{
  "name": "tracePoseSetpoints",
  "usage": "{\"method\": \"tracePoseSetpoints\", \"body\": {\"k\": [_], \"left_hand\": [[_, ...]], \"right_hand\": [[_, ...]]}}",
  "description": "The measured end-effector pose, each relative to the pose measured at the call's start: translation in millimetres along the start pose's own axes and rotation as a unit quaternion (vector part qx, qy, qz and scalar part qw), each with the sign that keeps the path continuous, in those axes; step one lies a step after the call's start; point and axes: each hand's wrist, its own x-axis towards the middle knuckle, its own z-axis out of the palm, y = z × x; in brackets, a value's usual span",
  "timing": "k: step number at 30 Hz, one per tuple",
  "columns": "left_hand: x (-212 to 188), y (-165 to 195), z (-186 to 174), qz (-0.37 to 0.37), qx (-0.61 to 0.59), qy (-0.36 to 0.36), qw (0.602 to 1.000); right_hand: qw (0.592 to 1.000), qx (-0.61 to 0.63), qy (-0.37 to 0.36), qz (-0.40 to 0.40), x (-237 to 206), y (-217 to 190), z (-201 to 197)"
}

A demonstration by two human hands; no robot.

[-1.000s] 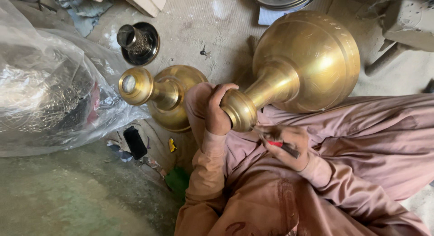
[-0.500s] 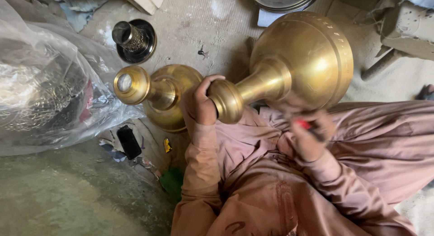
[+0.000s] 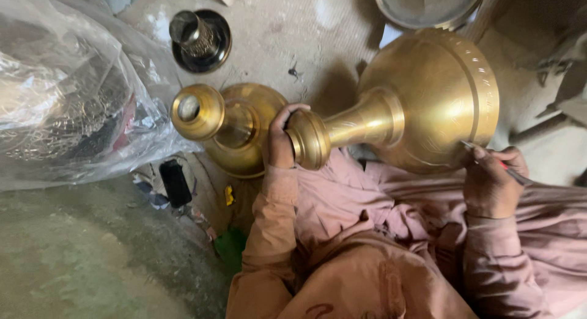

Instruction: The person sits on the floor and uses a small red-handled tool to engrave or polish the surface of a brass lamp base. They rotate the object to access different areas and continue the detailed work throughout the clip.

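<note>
The biggest thing I see is the clear plastic bag (image 3: 67, 92) bulging at the left, full of metalwork I cannot make out. Next is the large brass vase (image 3: 428, 99), lying on its side across the lap, its round body to the right and its narrow neck pointing left. Behind the neck a second brass piece (image 3: 229, 126) stands on the floor (image 3: 79, 258), with a small dark metal cup on a saucer (image 3: 199, 37) beyond it and the rim of a steel dish (image 3: 428, 4) at the top edge.

My left hand (image 3: 280, 141) has its grip clamped round the knob at the vase's neck end, as it did half a second ago. The change is on the other side: my right hand (image 3: 492, 184) has come up from the lap, where it lay a second ago, to the lower edge of the vase's body. Its grip is closed on a thin red-marked tool (image 3: 498, 165) whose tip now meets the brass. I judge that marking or engraving on the body is starting.

A small black object (image 3: 175, 181) lies on the floor near the left elbow.
</note>
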Motion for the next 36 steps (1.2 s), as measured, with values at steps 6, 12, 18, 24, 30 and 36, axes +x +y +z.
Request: {"method": "tracePoseSetpoints", "body": {"k": [6, 12, 18, 24, 30, 36], "left_hand": [[-9.5, 6.1, 22.1, 0.038, -0.020, -0.090, 0.995], [-10.7, 30.1, 22.7, 0.087, 0.156, -0.152, 0.972], [-11.6, 37.7, 40.3, 0.104, 0.121, -0.159, 0.974], [-13.0, 40.1, 52.7, 0.114, 0.121, -0.179, 0.970], [-13.7, 51.2, 60.4, 0.143, 0.174, -0.163, 0.961], [-14.1, 57.3, 64.9, 0.151, 0.178, -0.159, 0.959]], "right_hand": [[0.991, -0.111, 0.052, 0.052, 57.5, -67.9, 0.7], [0.969, -0.136, 0.098, 0.181, 95.3, -102.6, 18.8], [0.937, -0.327, -0.070, -0.096, 65.8, -60.3, 86.9], [0.848, -0.445, -0.286, -0.034, 17.8, -33.8, 167.6], [0.862, -0.403, -0.307, 0.012, 21.2, -48.3, 187.9], [0.861, -0.398, -0.313, 0.057, 36.8, -49.5, 191.2]]}}
